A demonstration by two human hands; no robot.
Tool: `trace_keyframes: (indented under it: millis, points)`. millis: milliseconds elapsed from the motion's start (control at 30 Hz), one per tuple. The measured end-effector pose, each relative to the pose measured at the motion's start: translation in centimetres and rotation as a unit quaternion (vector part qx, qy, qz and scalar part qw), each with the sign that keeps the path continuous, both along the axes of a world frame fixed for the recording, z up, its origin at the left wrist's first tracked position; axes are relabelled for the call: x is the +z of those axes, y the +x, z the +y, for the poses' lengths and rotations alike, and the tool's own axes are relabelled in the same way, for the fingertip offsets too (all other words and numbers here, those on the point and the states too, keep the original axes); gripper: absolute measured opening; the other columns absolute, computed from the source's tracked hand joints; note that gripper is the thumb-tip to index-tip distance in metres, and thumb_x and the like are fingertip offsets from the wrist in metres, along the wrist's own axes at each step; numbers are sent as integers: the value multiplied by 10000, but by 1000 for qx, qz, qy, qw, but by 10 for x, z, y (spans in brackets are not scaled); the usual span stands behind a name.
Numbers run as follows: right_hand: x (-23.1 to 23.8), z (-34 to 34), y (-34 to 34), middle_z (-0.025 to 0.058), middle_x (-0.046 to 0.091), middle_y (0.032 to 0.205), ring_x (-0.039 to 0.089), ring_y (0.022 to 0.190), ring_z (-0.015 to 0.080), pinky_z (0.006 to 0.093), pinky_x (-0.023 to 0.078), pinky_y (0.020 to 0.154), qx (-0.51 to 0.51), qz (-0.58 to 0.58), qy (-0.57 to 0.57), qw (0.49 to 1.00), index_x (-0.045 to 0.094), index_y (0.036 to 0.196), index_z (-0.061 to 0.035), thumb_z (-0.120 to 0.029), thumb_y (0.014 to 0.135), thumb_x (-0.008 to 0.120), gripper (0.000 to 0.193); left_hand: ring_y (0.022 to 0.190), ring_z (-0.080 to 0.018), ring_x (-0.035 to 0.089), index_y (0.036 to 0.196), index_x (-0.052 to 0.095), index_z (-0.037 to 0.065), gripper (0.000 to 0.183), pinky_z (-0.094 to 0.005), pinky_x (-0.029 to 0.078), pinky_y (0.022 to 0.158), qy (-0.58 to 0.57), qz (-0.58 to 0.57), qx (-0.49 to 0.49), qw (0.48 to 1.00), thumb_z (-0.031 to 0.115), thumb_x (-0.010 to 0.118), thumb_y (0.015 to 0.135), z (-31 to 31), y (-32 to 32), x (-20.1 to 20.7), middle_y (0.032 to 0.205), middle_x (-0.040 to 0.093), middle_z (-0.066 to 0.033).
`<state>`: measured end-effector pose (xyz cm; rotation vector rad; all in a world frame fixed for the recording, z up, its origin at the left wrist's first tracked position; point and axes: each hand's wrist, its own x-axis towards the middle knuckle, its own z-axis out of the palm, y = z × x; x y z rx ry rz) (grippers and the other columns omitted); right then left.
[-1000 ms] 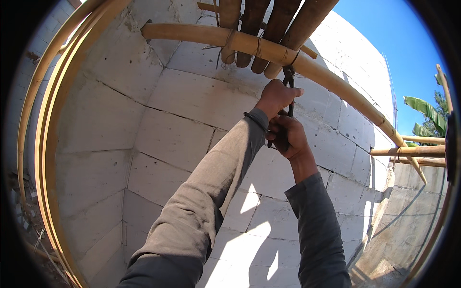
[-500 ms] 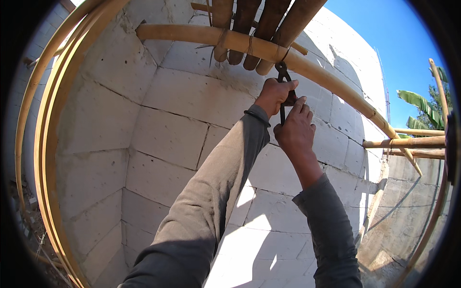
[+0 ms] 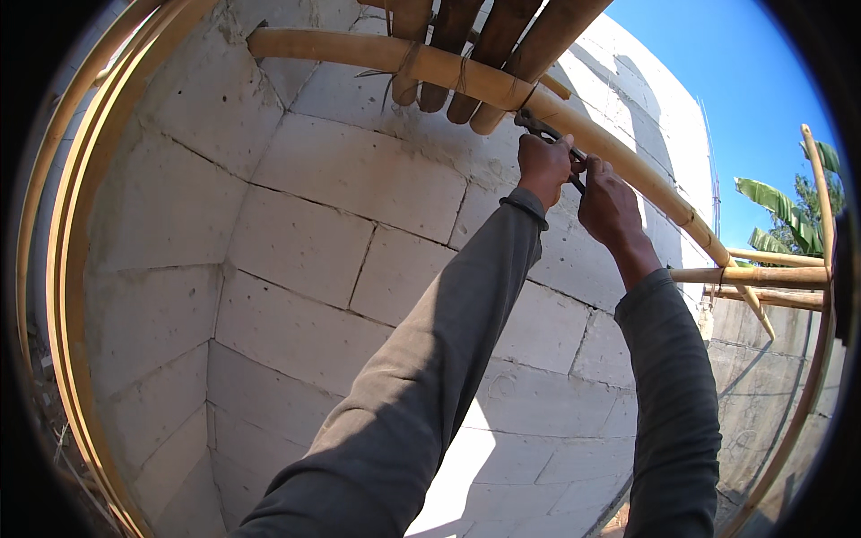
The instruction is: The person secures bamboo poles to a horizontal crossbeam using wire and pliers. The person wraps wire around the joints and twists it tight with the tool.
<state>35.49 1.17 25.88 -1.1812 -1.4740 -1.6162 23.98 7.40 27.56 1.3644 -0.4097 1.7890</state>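
Note:
Dark metal pincers (image 3: 536,127) are held overhead in both hands, tilted with their jaws up and to the left. Their jaws meet a wire tie (image 3: 527,99) that loops around a long bamboo pole (image 3: 619,154). My left hand (image 3: 543,169) is closed on the handles near the jaws. Farther down the handles, my right hand (image 3: 612,204) grips the lower end with curled fingers. Whether the jaws bite the wire is too small to tell. Several brown poles (image 3: 495,56) lie across the bamboo pole and are tied to it.
A wall of pale blocks (image 3: 359,179) stands behind my hands and turns a corner at left. Upright bamboo poles (image 3: 72,260) run along the left side. At right, more bamboo poles (image 3: 762,276) cross in front of a grey wall (image 3: 762,386), with banana leaves (image 3: 780,202) beyond.
Both hands have swung up and to the right with the pincers, turning the handles from near vertical to slanted along the bamboo pole. The jaws stay at the wire tie.

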Motion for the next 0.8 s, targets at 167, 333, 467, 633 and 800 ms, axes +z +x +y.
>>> trace_keyframes:
  millis: [167,333,467,633,800]
  points:
    - [8,6,10,228,600,1064,612,969,410,492,481,811,21,-9,-2,1000,475,1170,-22,0,823,504,349,706,-228,701,952,573,-89,189,-308,589,577,-6,-15,16,1000,90,618,912,7,11,5,861,662,-160]
    - [11,8,13,221,616,1058,603,991,405,495,466,828,48,5,-19,999,493,1158,-36,-7,822,507,337,555,-183,653,1019,459,-73,198,-290,507,429,15,-40,-8,999,45,592,931,14,19,11,798,642,-145]
    - [4,16,16,231,622,1048,600,996,413,501,462,832,76,23,-26,996,492,1158,-35,-18,831,504,328,696,-209,689,1045,478,-78,293,-305,525,520,-11,-1,64,998,119,631,893,11,13,0,882,651,-157]
    - [-32,75,-2,259,630,967,638,883,410,486,480,760,280,126,-126,943,464,1230,17,-107,817,532,436,885,-384,674,1103,423,-85,522,-433,543,787,-15,37,338,940,256,714,836,32,-6,-4,981,644,-273]
    - [-56,75,-51,115,586,920,579,679,161,320,467,587,471,314,-302,767,493,1239,43,-179,828,596,478,859,-311,672,1032,511,-99,515,-396,525,807,17,121,285,951,330,704,825,33,-61,-30,928,661,-228]
